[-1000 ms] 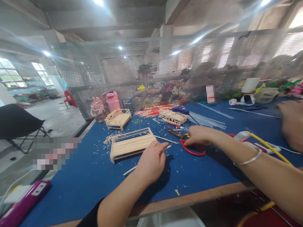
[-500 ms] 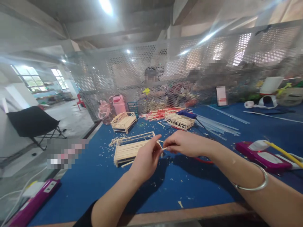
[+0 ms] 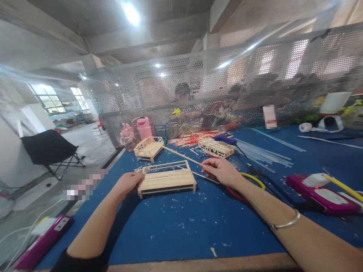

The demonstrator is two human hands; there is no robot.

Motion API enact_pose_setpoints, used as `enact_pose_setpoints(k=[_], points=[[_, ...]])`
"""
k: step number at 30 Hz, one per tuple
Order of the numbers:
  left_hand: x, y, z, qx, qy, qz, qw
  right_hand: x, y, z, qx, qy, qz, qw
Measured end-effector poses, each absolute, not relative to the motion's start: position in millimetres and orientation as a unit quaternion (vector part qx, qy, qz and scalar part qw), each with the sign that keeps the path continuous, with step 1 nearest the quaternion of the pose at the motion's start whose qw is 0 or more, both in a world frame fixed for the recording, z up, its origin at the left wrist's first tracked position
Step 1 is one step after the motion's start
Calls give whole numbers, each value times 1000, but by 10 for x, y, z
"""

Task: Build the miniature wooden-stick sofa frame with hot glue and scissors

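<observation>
A miniature bench (image 3: 167, 179) made of thin wooden sticks stands on the blue tabletop, with a flat slatted seat and a low rail at its back. My left hand (image 3: 129, 184) grips its left end, fingers closed around the corner; some fingertips are hidden behind it. My right hand (image 3: 219, 170) pinches one end of a thin wooden stick (image 3: 183, 155), which slants up and left above the table. Its far end overlaps a second, finished-looking miniature bench (image 3: 149, 148) in the view. Another stick (image 3: 205, 177) lies below my right hand, beside the bench's right end.
Behind are a stick-built piece (image 3: 215, 146), a blue glue gun (image 3: 225, 139) and red-tipped sticks (image 3: 190, 138). Clear glue sticks (image 3: 261, 153) lie to the right, near a purple power strip (image 3: 320, 194). Pink bottles (image 3: 144, 127) stand by the mesh screen; people sit beyond it.
My hands have separated. The left moved from the bench's right end to grip its left end; the right moved slightly right, with a stick now extending from its fingers.
</observation>
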State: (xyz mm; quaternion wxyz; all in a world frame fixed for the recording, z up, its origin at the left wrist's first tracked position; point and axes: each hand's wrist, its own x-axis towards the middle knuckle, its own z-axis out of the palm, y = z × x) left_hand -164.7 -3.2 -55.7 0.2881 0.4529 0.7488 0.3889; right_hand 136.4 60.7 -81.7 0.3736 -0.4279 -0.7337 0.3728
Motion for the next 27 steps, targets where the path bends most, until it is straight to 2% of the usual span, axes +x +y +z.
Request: enact_pose_setpoints(k=[6,12,16,21,27], points=[[-1486,2,-561,442,645,497,377,1402,580,-819,-398,-775,247,424],[-1392,-89,-692,423,571,570,412,1380,492,-902,-310,-804,-15,508],[-1361,-201,-765,411,543,587,438,1330,394,-923,-285,-805,-119,507],[-1373,-250,-752,382,512,598,485,1285,372,-977,-276,-824,-158,469],[-1394,-269,-727,390,502,583,506,1290,395,-1021,-325,-819,-114,460]])
